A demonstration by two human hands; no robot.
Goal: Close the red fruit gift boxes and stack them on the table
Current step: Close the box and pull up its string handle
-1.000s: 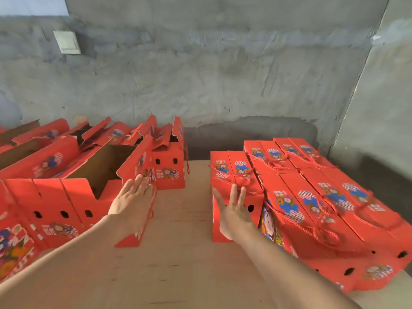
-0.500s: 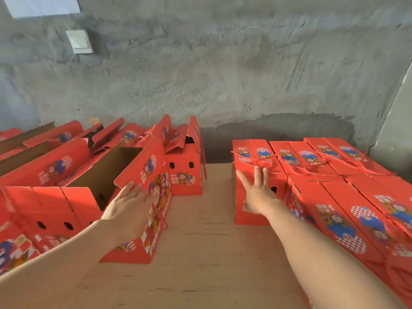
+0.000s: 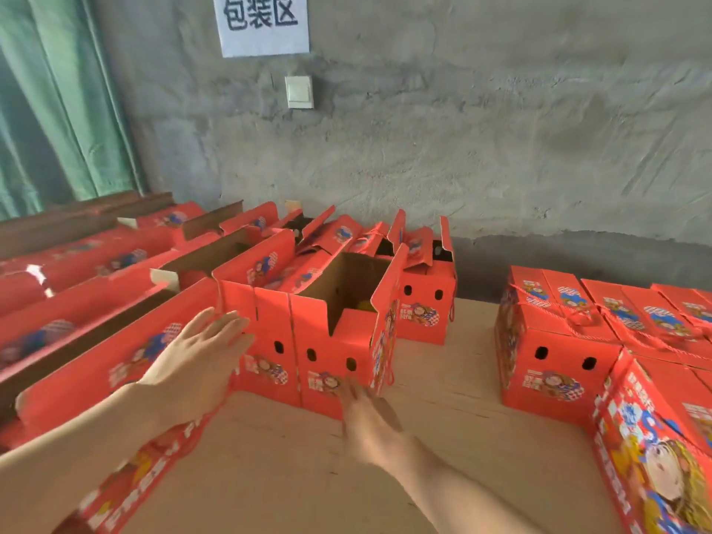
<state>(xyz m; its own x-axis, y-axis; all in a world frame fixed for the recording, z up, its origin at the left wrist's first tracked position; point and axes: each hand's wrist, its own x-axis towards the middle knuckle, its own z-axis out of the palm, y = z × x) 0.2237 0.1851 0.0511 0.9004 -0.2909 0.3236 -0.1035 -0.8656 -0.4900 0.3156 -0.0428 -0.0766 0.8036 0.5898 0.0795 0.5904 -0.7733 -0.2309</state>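
Head view, looking down a work surface.

- Grey rough wall across the back; green curtain far left.
- Plywood table carries all the boxes.
- Left side: rows of open boxes, flaps up, packed side by side.
- Right side: closed boxes, rope handles on top, set tight together, well apart from the open group.
- Centre: one open red box at the front corner of the open group, flaps upright, brown inside, something yellow low in it.
- Paper sign on the wall.
- Left hand: fingers straight and spread, palm over the long flap of the nearest left box, holding nothing; contact unclear.
- Right hand: blurred, fingers extended, empty, tips at the lower front face of the centre box; touch not certain.
- White switch below the sign.
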